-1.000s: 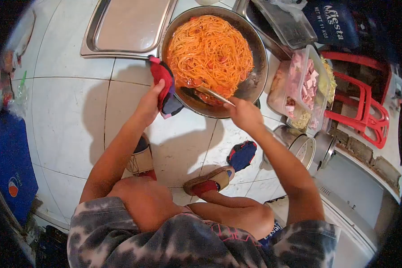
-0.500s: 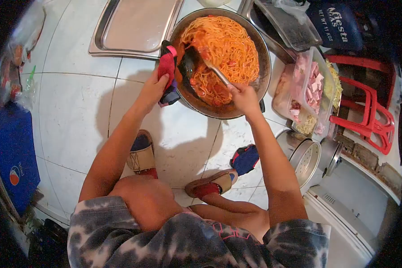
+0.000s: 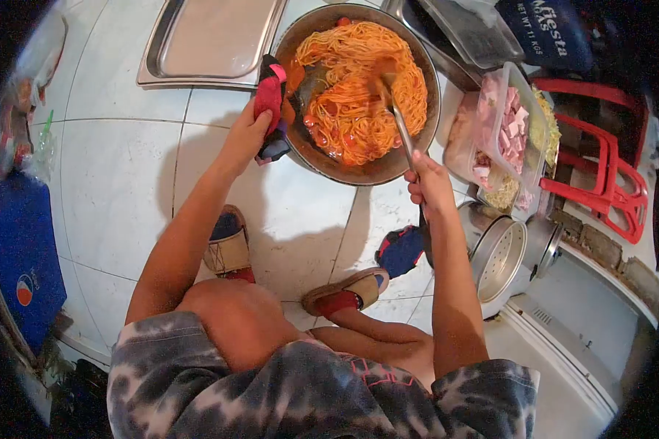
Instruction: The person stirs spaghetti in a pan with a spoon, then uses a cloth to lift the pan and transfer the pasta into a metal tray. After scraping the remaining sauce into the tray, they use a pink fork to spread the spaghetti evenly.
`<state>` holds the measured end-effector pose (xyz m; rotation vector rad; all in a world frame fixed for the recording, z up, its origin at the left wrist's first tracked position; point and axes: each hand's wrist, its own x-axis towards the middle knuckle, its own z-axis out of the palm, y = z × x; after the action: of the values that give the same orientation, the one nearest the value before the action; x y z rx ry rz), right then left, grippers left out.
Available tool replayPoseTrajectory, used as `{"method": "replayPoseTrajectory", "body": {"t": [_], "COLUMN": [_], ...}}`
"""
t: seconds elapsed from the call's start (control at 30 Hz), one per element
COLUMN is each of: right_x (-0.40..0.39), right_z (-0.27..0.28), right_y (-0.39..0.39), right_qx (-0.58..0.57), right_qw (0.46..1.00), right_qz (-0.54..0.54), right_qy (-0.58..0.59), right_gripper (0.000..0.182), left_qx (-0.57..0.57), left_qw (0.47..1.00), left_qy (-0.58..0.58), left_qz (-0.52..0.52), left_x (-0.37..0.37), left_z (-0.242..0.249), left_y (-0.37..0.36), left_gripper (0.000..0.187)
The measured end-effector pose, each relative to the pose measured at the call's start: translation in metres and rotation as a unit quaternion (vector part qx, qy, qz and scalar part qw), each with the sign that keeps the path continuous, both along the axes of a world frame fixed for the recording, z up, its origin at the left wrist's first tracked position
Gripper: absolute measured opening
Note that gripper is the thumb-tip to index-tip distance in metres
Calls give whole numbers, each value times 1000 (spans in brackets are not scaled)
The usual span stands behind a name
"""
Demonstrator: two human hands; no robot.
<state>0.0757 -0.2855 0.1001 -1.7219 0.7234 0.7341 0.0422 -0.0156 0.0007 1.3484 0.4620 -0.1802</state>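
My left hand is closed around a folded red and dark pot holder, pressed to the left edge of a wide, deep pan. Inside the pan lies a heap of spaghetti in orange-red sauce, with bits of red in it. Just outside the pan's lower right rim, my right hand grips a long-handled metal cooking utensil. Its head is among the noodles right of the middle, blurred and partly covered. Dark pan bottom shows at the left.
A steel tray lies left of the pan. To the right stand clear tubs of chopped pink meat, a red plastic stool and a perforated steel pot. A second pot holder lies near my slippered foot.
My right hand has drawn back toward me and rightward. The utensil's head went from the pan's left part to right of the middle, and the noodles have shifted. My left hand stays at the rim.
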Motion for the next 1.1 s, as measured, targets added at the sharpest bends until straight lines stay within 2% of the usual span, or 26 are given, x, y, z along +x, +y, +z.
{"method": "replayPoseTrajectory", "body": {"t": [0.07, 0.17, 0.3, 0.37, 0.47, 0.57, 0.6, 0.67, 0.73, 0.8, 0.87, 0.97, 1.1], "right_x": [-9, -23, -42, -52, -65, -75, -73, -69, -63, -64, -69, -78, -77], "right_z": [4, 9, 15, 24, 40, 38, 31, 4, 7, 18, 31, 22, -2], "right_y": [-7, -19, -33, -34, -24, -5, -4, -14, -28, -40, -51, -66, -71], "right_qx": [20, 54, 109, 84, 54, 12, 17, -48, -33, 21, 99, 202, 307], "right_qw": [999, 996, 986, 992, 996, 990, 984, 969, 974, 978, 978, 967, 945], "right_qz": [-33, -64, -96, -71, -1, 101, 152, 239, 209, 176, 129, 74, 2], "right_qy": [11, 32, 77, 68, 77, 100, 94, 48, 77, 112, 133, 137, 115], "right_gripper": [24, 25, 29, 31, 33, 32, 33, 32, 30, 28, 27, 31, 29], "left_qx": [-1, -18, -46, -47, -193, -352, -359, -367, -352, -406, -419, -359, -373], "left_qw": [1000, 999, 998, 998, 980, 928, 926, 923, 917, 879, 862, 852, 869], "left_qy": [-19, 35, 45, 41, 41, 119, 116, 112, 177, 246, 278, 370, 310], "left_qz": [14, -6, 20, 26, 32, 22, 25, 34, 71, 32, -62, -91, -94], "left_x": [-1, -1, -2, -4, -4, -13, -17, -35, -56, -75, -79, -89, -72], "left_z": [0, 1, -1, -8, -18, -17, -18, -21, -6, 6, 50, 45, 33], "left_y": [-3, 0, -3, -3, 3, 18, 22, 26, 20, 16, -9, -28, -71], "left_gripper": [35, 36, 35, 34, 34, 36, 37, 40, 40, 40, 41, 38, 38]}}
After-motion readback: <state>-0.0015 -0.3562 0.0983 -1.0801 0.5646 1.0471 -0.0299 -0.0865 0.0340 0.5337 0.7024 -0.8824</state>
